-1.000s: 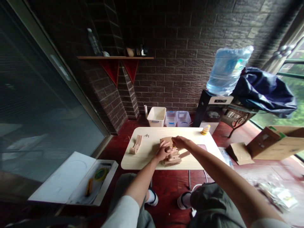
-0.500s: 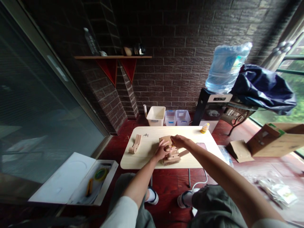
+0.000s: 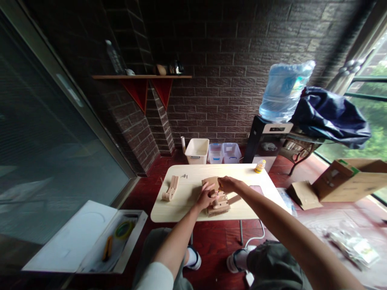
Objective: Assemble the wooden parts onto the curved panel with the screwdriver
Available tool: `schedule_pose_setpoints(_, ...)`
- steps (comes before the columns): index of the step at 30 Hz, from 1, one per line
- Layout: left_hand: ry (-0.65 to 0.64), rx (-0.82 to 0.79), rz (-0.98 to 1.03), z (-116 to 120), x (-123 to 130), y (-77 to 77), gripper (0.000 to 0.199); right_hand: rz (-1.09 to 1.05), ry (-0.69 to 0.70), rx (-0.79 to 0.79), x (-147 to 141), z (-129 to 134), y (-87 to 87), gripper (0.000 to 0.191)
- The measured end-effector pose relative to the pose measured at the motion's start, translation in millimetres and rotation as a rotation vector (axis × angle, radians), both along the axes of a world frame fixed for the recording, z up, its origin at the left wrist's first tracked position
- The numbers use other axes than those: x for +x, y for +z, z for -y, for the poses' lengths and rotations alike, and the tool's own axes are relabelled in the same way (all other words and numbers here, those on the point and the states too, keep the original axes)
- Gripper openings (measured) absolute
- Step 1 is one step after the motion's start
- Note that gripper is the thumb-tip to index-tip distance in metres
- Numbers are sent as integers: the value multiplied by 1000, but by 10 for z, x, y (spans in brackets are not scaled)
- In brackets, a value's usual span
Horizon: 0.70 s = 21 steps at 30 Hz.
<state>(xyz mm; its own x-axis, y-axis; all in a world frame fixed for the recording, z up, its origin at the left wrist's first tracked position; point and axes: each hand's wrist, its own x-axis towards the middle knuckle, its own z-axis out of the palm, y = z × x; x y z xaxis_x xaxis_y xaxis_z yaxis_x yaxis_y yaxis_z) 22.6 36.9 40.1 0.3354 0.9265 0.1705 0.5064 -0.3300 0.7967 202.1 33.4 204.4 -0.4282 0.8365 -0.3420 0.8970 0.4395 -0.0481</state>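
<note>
Wooden assembly (image 3: 223, 202) lies at lower centre of the frame, near the front edge of a pale table (image 3: 181, 210), under my two hands.

– How do your hands stand?

– My left hand (image 3: 205, 198) rests on the wood, fingers spread; how firmly it grips, I cannot tell. My right hand (image 3: 227, 184) wraps around a small tool (image 3: 220, 190), mostly hidden.

– What could go wrong?

– A slip, I judge: an off-line push could drive the tool into my left fingers just beside it. Weak bracing could let the wood twist, and a jolt could scatter the small dark pieces (image 3: 184, 176) at the table's far left.

– And the containers?

– At lower left, a white box (image 3: 130, 245) holds a yellow-green roll (image 3: 124, 229) and a yellow-handled tool (image 3: 107, 248). Beyond the table, at centre, sit a cream basket (image 3: 204, 160) and two clear bins (image 3: 220, 160); I cannot make out any contents.
</note>
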Motion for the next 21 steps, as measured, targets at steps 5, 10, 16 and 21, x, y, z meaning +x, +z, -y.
schedule_pose_setpoints(5,-15,-4,-28,-12,-13,-14,32,12,-4,-10,-62,16,118,34)
schedule_pose_setpoints(10,24,-17,-13,16,-7,-9,50,15,17,-3,-99,51,196,32)
schedule_pose_setpoints(16,12,-36,-39,64,-8,90,43,26,26,12,-108,41,160,32)
schedule_pose_setpoints(21,8,-34,-50,64,0,131,44,39,30,8,-104,-30,81,36)
